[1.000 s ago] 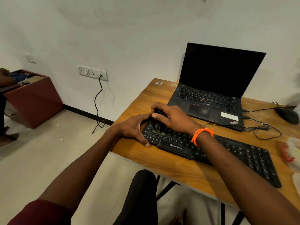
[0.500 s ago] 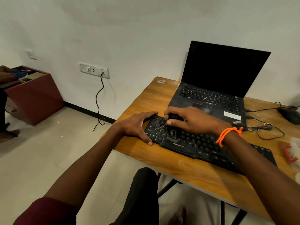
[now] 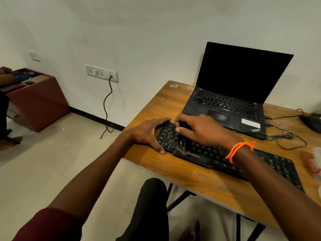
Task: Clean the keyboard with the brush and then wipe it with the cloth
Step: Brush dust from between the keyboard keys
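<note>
- Black Zebronics keyboard lies flat on the wooden counter, long axis running from near-right to far-left, left end toward the counter's left edge, front edge toward the person.
- Left hand rests at the keyboard's left end, fingers spread and lightly curved; thumb lies along the front-left corner, the other fingers wrap the far-left corner. It braces the keyboard, no real pinch.
- Right hand is over the left block of keys, fingers curled round a small black brush; the handle is mostly hidden under the palm and fingers.
- Brush points down and toward the person, bristles below the fingertips and touching the keys just above the Zebronics label, beside the Alt key. Bristles blurred, so their exact shape is hard to tell.
- The brush sits between the two hands, just right of the left thumb, not touching it.
- Orange beaded band on the right wrist.
- Open black ThinkPad laptop just behind the keyboard, screen dark.
- Black mouse at far right with loose cables beside the laptop.
- White cloth with a red edge at the right counter edge, well apart from both hands, mostly cut off.
- Wall socket with a black cord hanging to the floor.
- Maroon cabinet at far left.
</note>
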